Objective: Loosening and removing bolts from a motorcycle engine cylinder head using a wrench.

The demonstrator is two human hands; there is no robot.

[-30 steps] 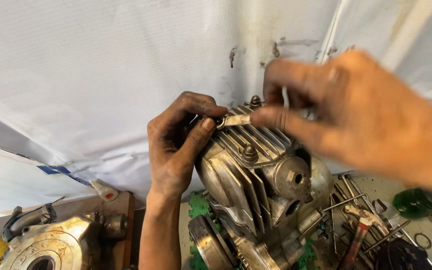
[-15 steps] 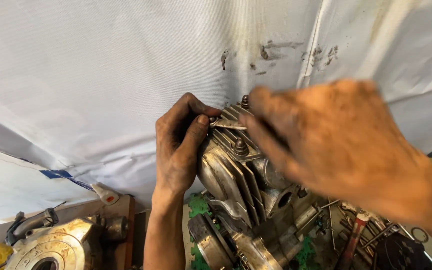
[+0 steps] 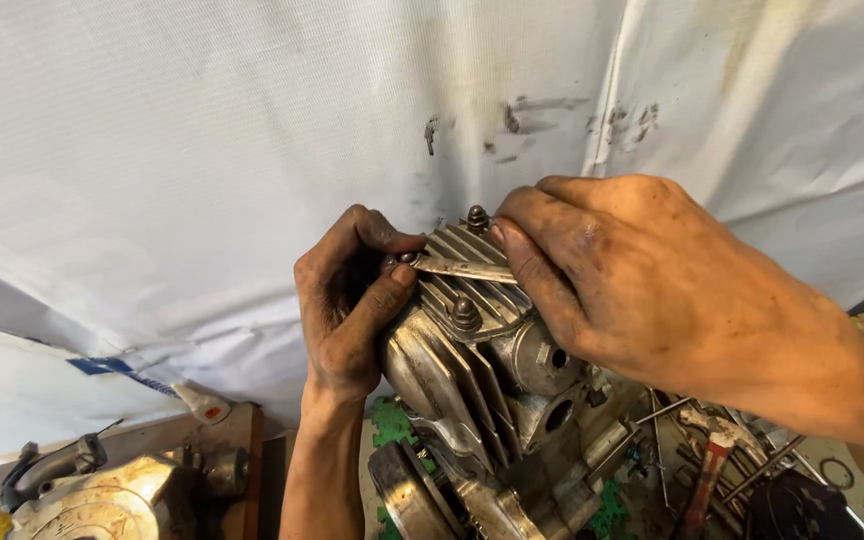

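Engine (image 3: 472,400) sits on the table, looks heavy, rigid and oily-slick, so grab the finned head where the left hand (image 3: 352,310) clamps its edge, while the right hand (image 3: 602,270) pinches a thin metal strip (image 3: 462,266) on top.

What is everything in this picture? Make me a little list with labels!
Left hand: left hand cups the top edge of the finned engine head, thumb by a small nut
Right hand: right hand presses a thin flat metal tool onto the fins
Engine: grey metal engine, two acorn nuts on top
Behind: smudged white sheet
Lower left: another engine cover
Lower right: red-handled tool among loose metal parts
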